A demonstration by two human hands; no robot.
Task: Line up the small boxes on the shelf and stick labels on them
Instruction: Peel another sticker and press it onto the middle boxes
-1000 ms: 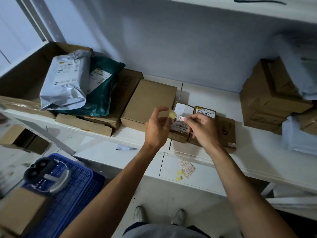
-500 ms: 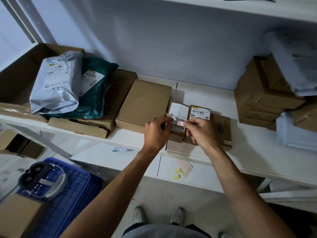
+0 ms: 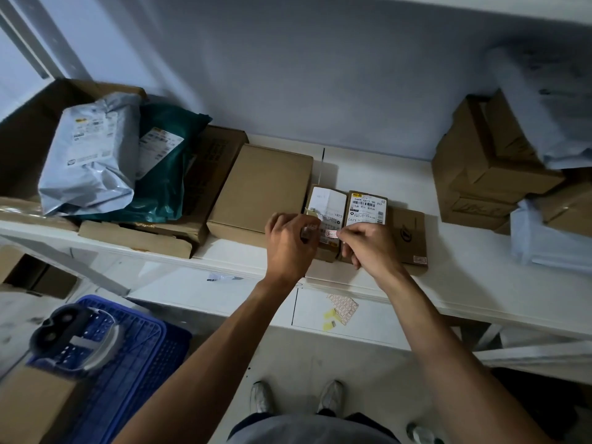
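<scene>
On the white shelf, just right of the plain brown carton, two small boxes stand side by side and touching: the left small box and the right small box, each with a shipping slip on top. Set edge to edge like this, they appear already lined up, so labelling is the step in hand. Over the left small box's near end, the right hand pinches a small pink label between thumb and forefinger, the other fingers curled under. Beside it, the left hand is loosely closed at the box's near corner, probably steadying it; a yellowish scrap shows at its fingertips. Both forearms reach up and converge on that box.
</scene>
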